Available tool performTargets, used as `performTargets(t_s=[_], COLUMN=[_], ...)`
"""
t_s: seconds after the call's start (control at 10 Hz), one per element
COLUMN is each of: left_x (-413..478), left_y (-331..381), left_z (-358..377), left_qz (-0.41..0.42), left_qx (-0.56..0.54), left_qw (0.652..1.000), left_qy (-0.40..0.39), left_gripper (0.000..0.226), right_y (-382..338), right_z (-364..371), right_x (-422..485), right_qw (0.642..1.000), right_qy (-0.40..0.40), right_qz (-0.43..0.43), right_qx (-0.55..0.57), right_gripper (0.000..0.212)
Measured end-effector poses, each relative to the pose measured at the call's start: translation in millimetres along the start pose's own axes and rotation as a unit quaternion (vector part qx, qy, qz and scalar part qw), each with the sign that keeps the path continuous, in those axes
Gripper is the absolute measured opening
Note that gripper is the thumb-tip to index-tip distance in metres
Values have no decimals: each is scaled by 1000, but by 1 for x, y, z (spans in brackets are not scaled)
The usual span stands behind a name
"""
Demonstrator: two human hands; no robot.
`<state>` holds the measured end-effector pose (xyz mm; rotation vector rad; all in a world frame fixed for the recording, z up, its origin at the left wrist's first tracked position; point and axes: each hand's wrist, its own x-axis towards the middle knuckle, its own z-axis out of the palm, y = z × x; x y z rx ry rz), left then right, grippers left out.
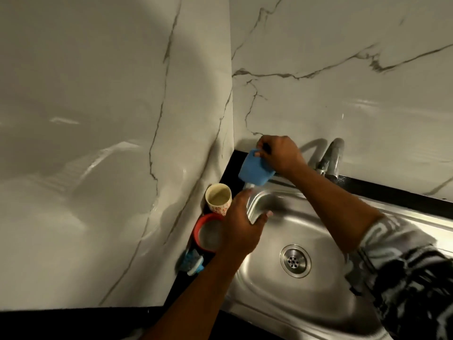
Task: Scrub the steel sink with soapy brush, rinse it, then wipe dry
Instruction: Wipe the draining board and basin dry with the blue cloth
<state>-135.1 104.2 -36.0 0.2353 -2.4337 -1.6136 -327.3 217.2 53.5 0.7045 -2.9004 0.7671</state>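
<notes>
right hand gripping tilted blue cup, left hand spread, seemingly empty, over rounded steel sink

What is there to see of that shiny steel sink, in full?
The shiny steel sink is a rounded basin with a round perforated drain at its bottom and a flat rim. It sits in a black counter by marble-look walls, a metal tap behind it. Nothing lies in the basin. The left hand hangs over its left rim; contact is unclear.
</notes>
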Motion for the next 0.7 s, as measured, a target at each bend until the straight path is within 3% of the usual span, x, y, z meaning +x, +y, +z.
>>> performTargets(t_s=[0.2, 0.3, 0.4, 0.5, 0.6, 0.7], left_x=[-14, -20, -25, -33, -46, -48], left_y=[-17, -26, -36, -48, -47, -48], left_z=[4, 5, 3, 0, -5, -2], left_qz=[-40, -41, -27, -40, -44, -45], left_qx=[28, 36, 81, 99, 114, 146], left_qw=[995, 992, 985, 979, 973, 964], left_qy=[-84, -112, -149, -176, -195, -217], left_gripper=[82, 77, 81, 82, 76, 75], right_y=[-24, -25, -22, -11, 2, 19], right_z=[44, 100, 150, 171, 163, 150], right_x=[55, 49, 33, 20, 9, -11], right_qw=[998, 997, 982, 980, 984, 992], right_qy=[33, -42, -178, -195, -177, -104], right_qz=[22, 21, 34, 51, 31, 47], right_qx=[-53, -55, -56, -10, 12, 52], right_gripper=[12, 11, 14, 11, 13, 16])
